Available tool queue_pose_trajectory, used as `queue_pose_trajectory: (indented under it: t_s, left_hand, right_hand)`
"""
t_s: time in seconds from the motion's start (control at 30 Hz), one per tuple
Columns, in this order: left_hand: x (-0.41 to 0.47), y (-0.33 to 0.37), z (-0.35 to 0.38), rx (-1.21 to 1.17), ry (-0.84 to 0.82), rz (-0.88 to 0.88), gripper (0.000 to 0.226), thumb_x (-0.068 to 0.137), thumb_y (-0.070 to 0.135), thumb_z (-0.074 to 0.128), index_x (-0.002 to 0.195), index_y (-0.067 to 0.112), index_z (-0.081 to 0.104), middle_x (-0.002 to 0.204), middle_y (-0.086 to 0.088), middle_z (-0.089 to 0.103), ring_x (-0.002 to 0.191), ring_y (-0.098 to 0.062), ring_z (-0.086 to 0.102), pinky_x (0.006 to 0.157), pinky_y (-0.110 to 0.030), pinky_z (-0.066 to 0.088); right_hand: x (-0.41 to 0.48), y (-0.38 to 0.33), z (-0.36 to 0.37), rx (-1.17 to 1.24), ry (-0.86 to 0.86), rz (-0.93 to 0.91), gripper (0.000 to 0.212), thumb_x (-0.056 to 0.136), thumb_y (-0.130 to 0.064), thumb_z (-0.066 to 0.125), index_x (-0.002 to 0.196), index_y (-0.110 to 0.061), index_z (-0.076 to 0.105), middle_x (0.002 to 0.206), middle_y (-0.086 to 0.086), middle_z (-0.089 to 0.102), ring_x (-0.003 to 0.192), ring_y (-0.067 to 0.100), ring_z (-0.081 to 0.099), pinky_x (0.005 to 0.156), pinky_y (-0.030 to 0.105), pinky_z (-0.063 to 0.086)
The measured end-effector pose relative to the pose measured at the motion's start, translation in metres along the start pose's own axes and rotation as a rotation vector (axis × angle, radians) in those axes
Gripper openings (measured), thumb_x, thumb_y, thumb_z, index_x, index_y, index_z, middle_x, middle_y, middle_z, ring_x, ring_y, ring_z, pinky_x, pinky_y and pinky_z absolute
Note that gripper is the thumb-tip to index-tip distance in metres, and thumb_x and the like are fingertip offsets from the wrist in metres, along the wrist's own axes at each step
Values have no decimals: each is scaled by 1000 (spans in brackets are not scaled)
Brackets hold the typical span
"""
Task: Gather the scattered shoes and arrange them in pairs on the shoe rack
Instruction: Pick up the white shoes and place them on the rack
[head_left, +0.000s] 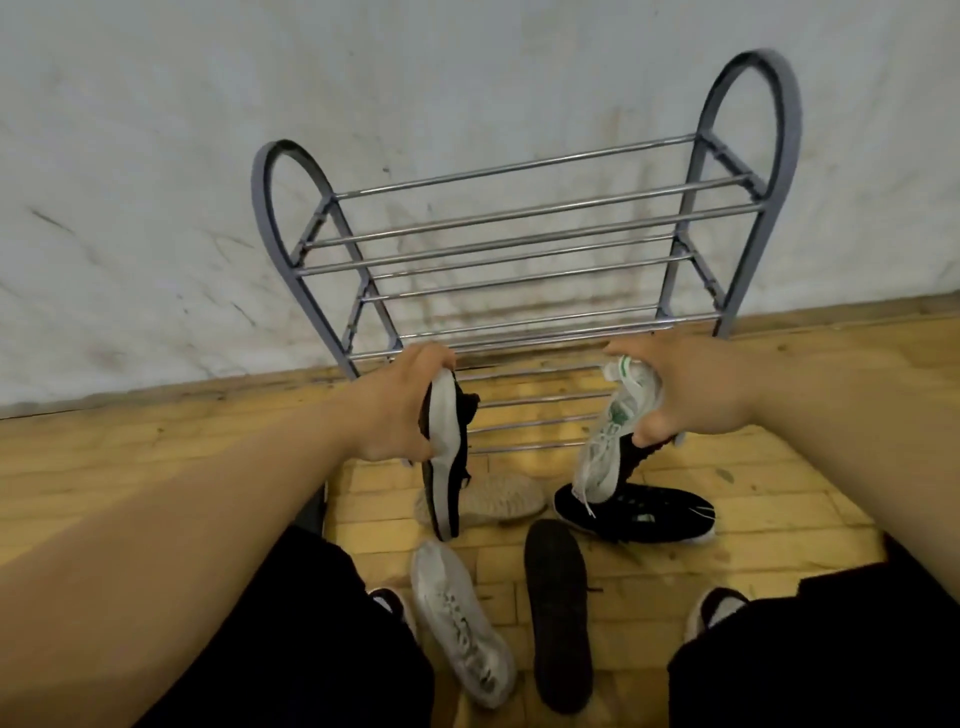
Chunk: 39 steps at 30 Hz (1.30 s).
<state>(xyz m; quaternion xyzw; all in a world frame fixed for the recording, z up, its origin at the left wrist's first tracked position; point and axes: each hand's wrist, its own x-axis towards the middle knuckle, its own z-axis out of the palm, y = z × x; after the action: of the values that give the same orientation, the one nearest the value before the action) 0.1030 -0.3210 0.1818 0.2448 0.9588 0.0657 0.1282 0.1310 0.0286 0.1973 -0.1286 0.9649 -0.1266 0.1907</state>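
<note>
Nearest me on the wooden floor (753, 483), between my knees, a white sneaker (462, 621) lies on its side and a dark shoe (558, 616) lies sole up. Neither is where it belongs, and neither is a pair yet.

Just beyond them, a beige knit shoe (498, 503) sits to the left and a black sneaker (649, 512) to the right, both near the front foot of the shoe rack (519, 228).

Now my hands. My left hand (400, 410) is clamped around a black shoe with a white sole (444, 457), which hangs toe-down. My right hand (691, 389) grips a white sneaker with green trim (610, 431), pinched together with something dark beneath it. What that is, I can't make out.

Both are lifted in front of the rack's lower rails, I reckon so I can sort mates before shelving. The rack stands against the wall (156, 182), every tier bare.
</note>
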Motion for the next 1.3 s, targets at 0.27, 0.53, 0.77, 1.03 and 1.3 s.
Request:
queue_pose_trajectory:
  t_s: [0.27,0.53,0.77,1.03,1.3]
  left_hand:
    - [4,-11,11,-94,-150,0,90,66,32,91,128,38,26,108,12,41,90,-14,54,73,-42,51]
    - [3,-6,35,-77,-196,119,89,60,38,93,117,34,26,102,13,40,93,-24,50,69,-40,46]
    - [5,2,47,-60,-296,94,85,66,44,92,120,31,28,107,8,48,90,-22,56,74,-44,52]
    - [20,-9,36,-239,-504,-58,120,75,57,85,162,31,6,168,-2,23,151,-24,30,114,-34,33]
    - [29,-30,12,-375,-465,-112,114,79,43,86,163,29,10,167,4,25,151,-21,28,107,-29,29]
  right_hand:
    - [28,-23,13,-127,-210,-32,116,75,-50,86,163,-36,11,169,-2,22,146,28,37,103,39,42]
    - [57,-43,19,-157,-309,-4,114,74,-43,89,163,-30,18,162,2,34,101,15,56,49,7,40]
    - [67,-49,21,-222,-355,-10,112,74,-48,88,162,-34,20,164,0,32,125,23,53,45,13,37]
    - [68,-44,1,20,-359,-91,104,70,-40,92,157,-36,34,153,-11,40,120,12,48,80,13,45]
    - [84,-54,5,527,-138,-172,95,66,-31,95,148,-40,47,132,-20,58,117,5,60,103,30,49]
